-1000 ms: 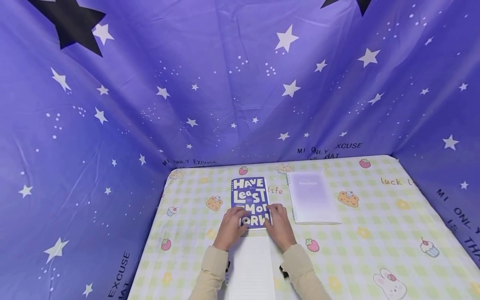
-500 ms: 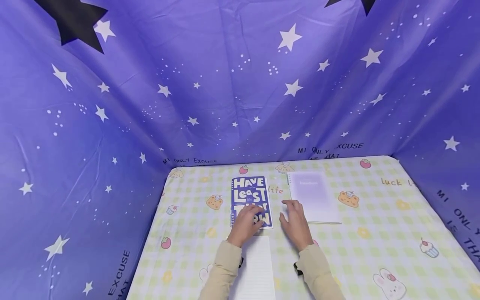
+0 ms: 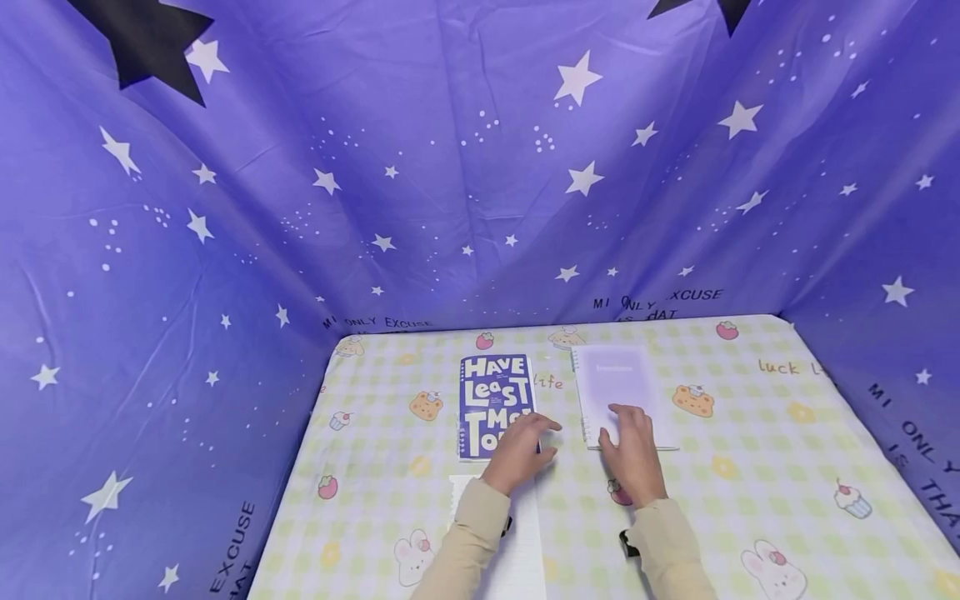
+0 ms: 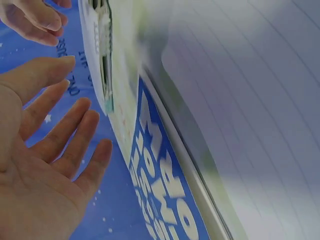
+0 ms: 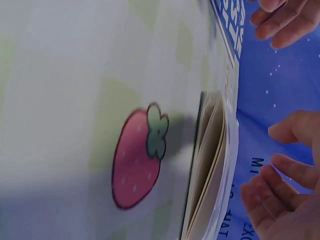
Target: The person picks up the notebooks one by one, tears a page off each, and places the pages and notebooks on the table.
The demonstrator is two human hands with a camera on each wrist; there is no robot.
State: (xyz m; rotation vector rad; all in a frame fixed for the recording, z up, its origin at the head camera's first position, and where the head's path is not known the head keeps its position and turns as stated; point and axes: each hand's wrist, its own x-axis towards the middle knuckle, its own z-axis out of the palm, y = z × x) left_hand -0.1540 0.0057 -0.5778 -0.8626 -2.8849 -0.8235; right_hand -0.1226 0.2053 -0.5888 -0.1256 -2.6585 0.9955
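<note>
Lilac ntbk (image 3: 617,385) just below R hand (image 3: 633,452), apart.

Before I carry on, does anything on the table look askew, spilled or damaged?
One small oddity: the lavender notebook is not lying fully closed. In the right wrist view its pages gape apart along the near edge, with gaps between the sheets. No spill or tear is visible.

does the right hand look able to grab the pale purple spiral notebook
Most likely yes: the right hand, holding nothing, hovers over the near edge of the pale purple spiral notebook, nothing seems to lie between them, and the left hand is off to one side.
</note>
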